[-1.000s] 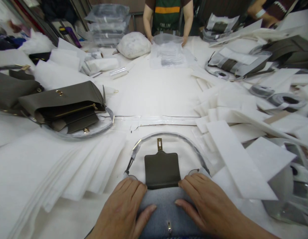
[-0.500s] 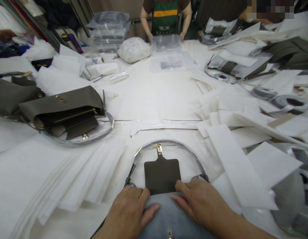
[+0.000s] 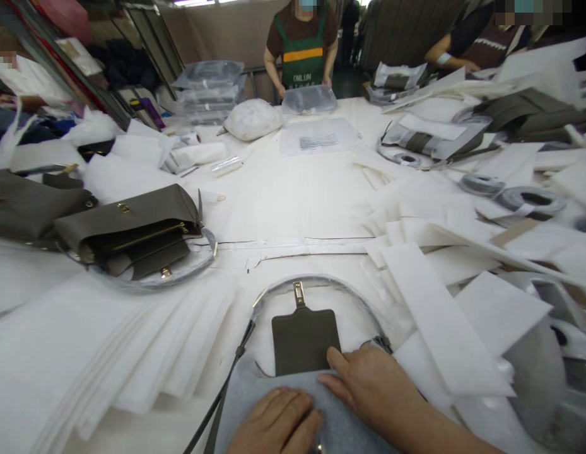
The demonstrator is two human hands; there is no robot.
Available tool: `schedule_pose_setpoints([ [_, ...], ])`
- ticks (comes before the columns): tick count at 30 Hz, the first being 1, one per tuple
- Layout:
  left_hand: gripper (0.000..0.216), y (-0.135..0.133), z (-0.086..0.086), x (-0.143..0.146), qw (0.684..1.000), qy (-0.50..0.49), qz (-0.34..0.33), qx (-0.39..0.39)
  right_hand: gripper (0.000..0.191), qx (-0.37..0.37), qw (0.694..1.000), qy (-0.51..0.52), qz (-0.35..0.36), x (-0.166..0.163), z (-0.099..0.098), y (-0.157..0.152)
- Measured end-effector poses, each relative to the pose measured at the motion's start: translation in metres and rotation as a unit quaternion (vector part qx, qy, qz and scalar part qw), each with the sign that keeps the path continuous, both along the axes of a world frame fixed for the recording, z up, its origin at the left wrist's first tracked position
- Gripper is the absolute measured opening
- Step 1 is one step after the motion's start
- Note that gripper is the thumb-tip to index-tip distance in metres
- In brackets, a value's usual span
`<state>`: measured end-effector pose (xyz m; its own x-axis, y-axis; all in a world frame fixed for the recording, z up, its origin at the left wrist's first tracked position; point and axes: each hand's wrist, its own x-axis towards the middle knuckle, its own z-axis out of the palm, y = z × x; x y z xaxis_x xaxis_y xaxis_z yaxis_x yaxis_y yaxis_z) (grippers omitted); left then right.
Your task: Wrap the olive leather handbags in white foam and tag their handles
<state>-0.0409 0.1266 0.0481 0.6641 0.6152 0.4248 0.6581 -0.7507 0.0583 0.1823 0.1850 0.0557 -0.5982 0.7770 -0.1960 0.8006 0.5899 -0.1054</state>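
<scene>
A handbag with a grey-blue, suede-like surface (image 3: 255, 378) lies in front of me, its lower part cut off by the frame. From its far edge sticks out a dark olive flap (image 3: 304, 340) with a gold clasp (image 3: 299, 294). Beyond that curves the handle (image 3: 316, 279), wrapped in clear film. My right hand (image 3: 373, 388) grips the bag's far edge beside the flap, thumb and forefinger bent over it. My left hand (image 3: 276, 422) rests on the grey-blue surface, fingers lying side by side near a small metal fitting.
Two olive handbags (image 3: 132, 221) lie at the left, beyond fanned white sheets (image 3: 146, 340). White paper strips (image 3: 439, 309) and film-wrapped parts crowd the right. Across the table, a person in a green apron (image 3: 302, 63) handles a clear plastic package (image 3: 309, 99). Another person's arm (image 3: 439, 53) shows at the back right.
My left hand has left the bag's far edge and moved down onto its grey-blue surface. My right hand stays at the edge. The view has tilted up a little.
</scene>
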Motion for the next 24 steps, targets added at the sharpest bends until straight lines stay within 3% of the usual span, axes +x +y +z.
schedule_pose_setpoints([
  [4,0.033,-0.014,-0.007,-0.008,0.991,0.117,-0.054,0.044,0.036,-0.029,0.999,-0.013,-0.013,0.0,0.007,0.001],
  [9,0.05,-0.022,-0.004,-0.006,0.983,0.173,-0.042,0.053,0.039,-0.028,0.999,0.015,-0.024,0.002,0.012,0.002],
  [15,0.066,-0.034,0.008,0.0,0.989,0.138,-0.007,-0.054,0.039,-0.017,0.999,0.039,-0.022,0.003,0.012,0.0],
  [18,0.068,-0.039,0.011,0.0,0.985,0.123,-0.003,-0.125,0.03,-0.026,0.993,0.117,0.004,0.015,0.022,-0.001],
  [21,0.069,-0.04,0.01,-0.001,0.979,0.11,-0.003,-0.173,0.028,0.048,0.972,0.228,-0.008,0.047,0.037,0.007],
  [24,0.067,-0.041,0.011,-0.001,0.976,0.103,0.0,-0.193,0.038,0.194,0.947,0.216,-0.14,0.092,0.047,0.022],
])
